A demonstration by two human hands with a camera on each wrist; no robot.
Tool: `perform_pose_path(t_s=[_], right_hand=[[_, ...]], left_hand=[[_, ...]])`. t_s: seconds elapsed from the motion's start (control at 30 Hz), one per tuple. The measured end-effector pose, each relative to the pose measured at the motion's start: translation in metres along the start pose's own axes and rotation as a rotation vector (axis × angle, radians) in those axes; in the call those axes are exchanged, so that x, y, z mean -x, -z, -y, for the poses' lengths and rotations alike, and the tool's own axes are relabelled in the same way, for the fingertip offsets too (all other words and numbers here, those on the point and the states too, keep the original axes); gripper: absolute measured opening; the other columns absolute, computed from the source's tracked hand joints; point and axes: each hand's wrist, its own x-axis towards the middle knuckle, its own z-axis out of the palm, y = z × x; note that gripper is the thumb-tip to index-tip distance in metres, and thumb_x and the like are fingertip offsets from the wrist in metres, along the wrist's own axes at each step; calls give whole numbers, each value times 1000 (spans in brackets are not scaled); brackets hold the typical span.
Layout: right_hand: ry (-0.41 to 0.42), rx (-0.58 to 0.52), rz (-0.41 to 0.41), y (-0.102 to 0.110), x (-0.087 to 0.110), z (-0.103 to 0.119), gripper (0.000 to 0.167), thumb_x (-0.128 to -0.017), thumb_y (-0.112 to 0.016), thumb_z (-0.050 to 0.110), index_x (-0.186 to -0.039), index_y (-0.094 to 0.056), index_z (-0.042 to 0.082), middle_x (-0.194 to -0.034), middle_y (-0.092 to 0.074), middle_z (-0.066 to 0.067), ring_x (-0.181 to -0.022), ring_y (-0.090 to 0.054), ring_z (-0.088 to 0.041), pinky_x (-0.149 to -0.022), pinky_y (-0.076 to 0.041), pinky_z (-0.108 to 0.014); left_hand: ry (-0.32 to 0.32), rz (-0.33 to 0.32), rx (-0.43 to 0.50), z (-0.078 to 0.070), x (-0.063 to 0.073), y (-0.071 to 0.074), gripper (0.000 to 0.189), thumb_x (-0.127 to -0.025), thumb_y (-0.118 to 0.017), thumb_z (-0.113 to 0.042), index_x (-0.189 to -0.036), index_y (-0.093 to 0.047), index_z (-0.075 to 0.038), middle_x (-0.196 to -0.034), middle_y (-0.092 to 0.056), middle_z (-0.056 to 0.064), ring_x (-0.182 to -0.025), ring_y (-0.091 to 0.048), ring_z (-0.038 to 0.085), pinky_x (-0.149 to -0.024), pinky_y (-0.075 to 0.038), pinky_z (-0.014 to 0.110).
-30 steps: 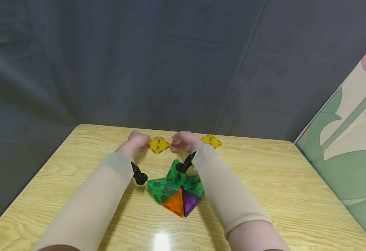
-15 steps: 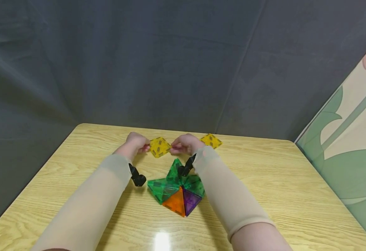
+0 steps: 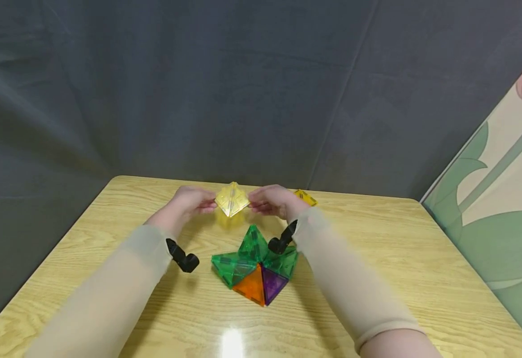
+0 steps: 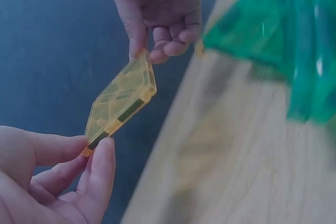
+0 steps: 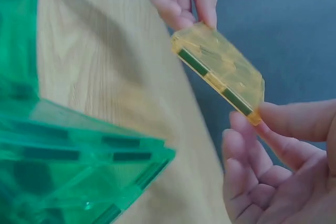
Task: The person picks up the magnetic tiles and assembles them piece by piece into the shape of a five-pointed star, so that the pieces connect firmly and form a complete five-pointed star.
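Observation:
Two joined yellow see-through magnetic tiles (image 3: 232, 200) are lifted a little above the table, their shared seam running front to back. My left hand (image 3: 191, 200) pinches their left corner between thumb and fingers, clearest in the left wrist view. At the opposite corner, my right hand (image 3: 273, 200) pinches with thumb and forefinger, its other fingers loosely curled below. Nearer to me stands a built shape of green magnetic tiles (image 3: 253, 243), with an orange tile (image 3: 252, 286) and a purple tile (image 3: 273, 286) at its front. Its right part is partly behind the black wrist mount.
More yellow tiles (image 3: 306, 197) lie by the table's back edge, partly covered by my right wrist. The wooden table (image 3: 377, 248) meets a dark curtain (image 3: 261, 89) at the back. A flower-patterned panel (image 3: 507, 199) borders the right side.
The yellow tiles lay nearly flat; both hands have gripped them, raised them off the table and folded them along the seam. The hands have drifted slightly apart. The green shape stays in place.

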Motion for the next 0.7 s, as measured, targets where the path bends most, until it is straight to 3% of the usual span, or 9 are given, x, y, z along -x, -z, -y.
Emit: perform_pose_path(t_s=[0.17,0.33,0.5,0.7], right_hand=[[98,-8,-23,3,34,3,26,-98,-60,4,-122,-63,-5,-87,-69,-9,-72,-64,-17,-69,-56,-26],[142,-88,7,-4,71,-13,29,-99,-56,1,-126,-59,-9,-89,-68,-10,-71,-66,-16,-69,-59,-27],[160,-185,74,-10,105,-44,29,-100,-52,-2,-127,-55,-13,-87,-67,-13,-68,-66,-14,-66,-59,-26],[106,-285,123,-23,136,-88,25,-98,-53,-5,-121,-57,-13,-84,-65,-13,-70,-67,-14,-70,-60,-29]], left_hand=[[-46,77,31,-6,26,-1,37,-98,-58,0,-133,-53,12,-87,-67,8,-75,-68,14,-74,-58,25],[-82,136,134,4,59,-5,35,-97,-58,4,-129,-52,17,-80,-69,9,-70,-70,14,-71,-59,27],[-78,181,185,26,94,-12,23,-98,-58,3,-118,-58,14,-82,-69,11,-73,-70,17,-70,-59,28],[-3,214,186,67,125,-21,10,-95,-63,1,-104,-65,5,-83,-69,13,-73,-70,20,-70,-60,30]])
